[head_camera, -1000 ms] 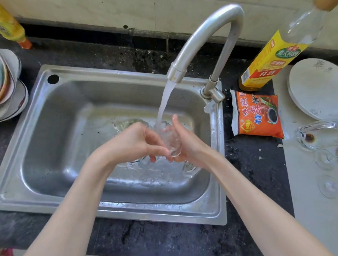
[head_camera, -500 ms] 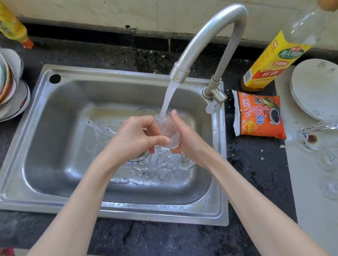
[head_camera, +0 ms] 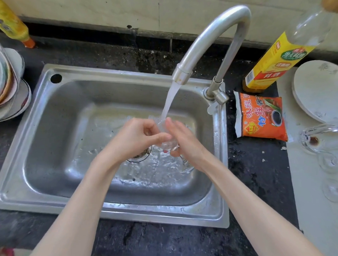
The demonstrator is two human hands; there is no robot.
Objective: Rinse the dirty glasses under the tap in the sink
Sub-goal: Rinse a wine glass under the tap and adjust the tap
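Over the steel sink [head_camera: 46,141], both hands [head_camera: 159,139] grip a glass [head_camera: 166,141] (tap [head_camera: 208,36] running).

Single head view; looks steeply down, close over sink [head_camera: 49,198]; wide-angle.

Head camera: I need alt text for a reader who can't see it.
Both hands, left hand and right hand, hold a clear glass under the tap's running water over a steel sink. More glasses lie on the counter to the right, beside an orange sauce packet.
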